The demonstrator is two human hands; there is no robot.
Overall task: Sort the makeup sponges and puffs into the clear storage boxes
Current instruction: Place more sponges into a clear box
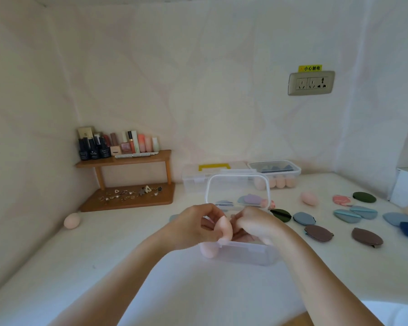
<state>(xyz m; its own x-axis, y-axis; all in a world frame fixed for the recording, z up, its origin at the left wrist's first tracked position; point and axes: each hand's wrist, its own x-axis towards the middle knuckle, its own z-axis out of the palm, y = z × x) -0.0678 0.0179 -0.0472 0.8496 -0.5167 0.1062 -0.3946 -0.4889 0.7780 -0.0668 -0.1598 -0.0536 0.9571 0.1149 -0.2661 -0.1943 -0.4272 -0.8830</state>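
Sorting midway.
My left fingers pinch pink egg-shaped foam sponge over clear plastic box; right fingers' grasp unclear; flat fabric puffs at 2 o'clock unsorted.

open box centre | puffs right | shelf left-rear

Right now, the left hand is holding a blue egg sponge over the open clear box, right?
Not quite. The egg sponge is pale pink, not blue, as the head view shows. The rest holds: the left hand is holding it over the open clear box.
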